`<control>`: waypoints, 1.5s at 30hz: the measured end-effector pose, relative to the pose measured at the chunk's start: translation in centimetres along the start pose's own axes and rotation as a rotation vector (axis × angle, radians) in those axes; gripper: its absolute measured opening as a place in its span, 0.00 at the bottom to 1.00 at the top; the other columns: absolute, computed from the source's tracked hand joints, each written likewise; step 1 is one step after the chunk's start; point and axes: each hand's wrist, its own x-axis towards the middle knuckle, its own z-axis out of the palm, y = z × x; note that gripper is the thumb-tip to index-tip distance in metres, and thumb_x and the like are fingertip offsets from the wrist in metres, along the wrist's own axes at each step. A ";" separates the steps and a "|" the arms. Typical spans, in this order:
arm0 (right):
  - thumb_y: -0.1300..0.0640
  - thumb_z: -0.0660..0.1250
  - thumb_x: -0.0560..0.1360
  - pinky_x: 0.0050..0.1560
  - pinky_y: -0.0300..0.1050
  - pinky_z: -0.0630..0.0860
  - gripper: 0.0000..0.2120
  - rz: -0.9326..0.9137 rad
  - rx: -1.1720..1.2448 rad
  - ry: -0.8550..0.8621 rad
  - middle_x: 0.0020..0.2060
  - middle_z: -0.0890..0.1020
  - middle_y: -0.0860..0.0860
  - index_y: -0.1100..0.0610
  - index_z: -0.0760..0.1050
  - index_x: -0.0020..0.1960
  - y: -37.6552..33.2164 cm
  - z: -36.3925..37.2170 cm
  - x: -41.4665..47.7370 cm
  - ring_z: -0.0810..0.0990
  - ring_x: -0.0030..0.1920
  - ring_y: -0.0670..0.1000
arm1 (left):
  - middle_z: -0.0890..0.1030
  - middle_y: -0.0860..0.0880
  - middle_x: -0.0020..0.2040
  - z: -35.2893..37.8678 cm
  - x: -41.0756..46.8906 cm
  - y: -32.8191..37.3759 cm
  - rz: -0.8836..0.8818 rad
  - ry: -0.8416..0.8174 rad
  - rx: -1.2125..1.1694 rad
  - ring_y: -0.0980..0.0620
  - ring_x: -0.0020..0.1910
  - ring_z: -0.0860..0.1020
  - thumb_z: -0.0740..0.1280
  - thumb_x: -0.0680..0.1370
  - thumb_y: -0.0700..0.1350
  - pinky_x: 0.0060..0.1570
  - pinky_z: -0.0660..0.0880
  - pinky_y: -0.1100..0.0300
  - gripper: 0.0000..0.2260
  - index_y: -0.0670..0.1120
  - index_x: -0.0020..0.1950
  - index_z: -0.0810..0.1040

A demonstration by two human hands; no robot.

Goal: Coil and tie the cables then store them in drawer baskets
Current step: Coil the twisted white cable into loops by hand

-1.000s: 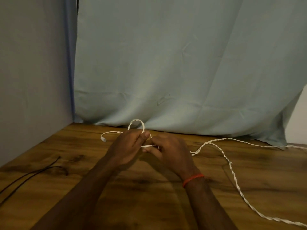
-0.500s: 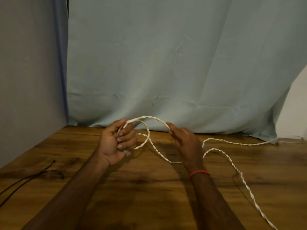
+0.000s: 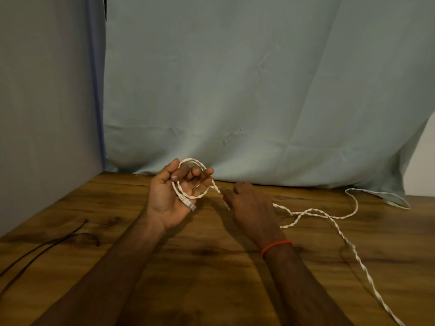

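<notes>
Presently left hand (image 3: 169, 198) grips one loop of one white cable (image 3: 340, 231), right hand (image 3: 251, 208) pinches it; one black cable (image 3: 78, 227) lies apart.

The white cable (image 3: 341, 233) looped in my left hand (image 3: 168, 200) is twisted and smooth-skinned, ending in a clear plastic plug (image 3: 188, 204). The table (image 3: 211, 269) is grained wood with a faint sheen; the backdrop (image 3: 235, 90) is matt, creased cloth.

I see a dark-grained brown wooden table (image 3: 211, 267): a thin black cable (image 3: 70, 232) lies on its near left, and a twisted white cable (image 3: 341, 233) snakes across its right.
</notes>
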 end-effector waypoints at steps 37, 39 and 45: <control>0.53 0.70 0.77 0.37 0.45 0.72 0.13 0.266 0.338 0.161 0.39 0.81 0.50 0.44 0.82 0.61 7.0 0.9 -1.5 0.80 0.40 0.53 | 0.66 0.55 0.26 -1.1 -0.1 0.3 0.053 -0.054 1.235 0.59 0.24 0.63 0.74 0.75 0.48 0.26 0.60 0.64 0.13 0.40 0.41 0.76; 0.45 0.67 0.78 0.38 0.46 0.70 0.13 0.315 0.277 0.074 0.41 0.80 0.51 0.43 0.81 0.61 7.8 1.0 -1.9 0.79 0.44 0.55 | 0.67 0.55 0.26 -1.3 0.1 0.4 0.122 0.003 1.243 0.59 0.24 0.64 0.74 0.75 0.48 0.26 0.61 0.63 0.13 0.42 0.38 0.75; 0.30 0.64 0.71 0.39 0.47 0.72 0.21 0.392 0.417 -0.016 0.37 0.81 0.43 0.42 0.85 0.51 8.3 -0.3 -2.1 0.75 0.43 0.47 | 0.65 0.52 0.25 -2.4 0.9 1.0 0.248 0.235 1.091 0.56 0.24 0.62 0.67 0.81 0.47 0.26 0.60 0.61 0.17 0.46 0.33 0.70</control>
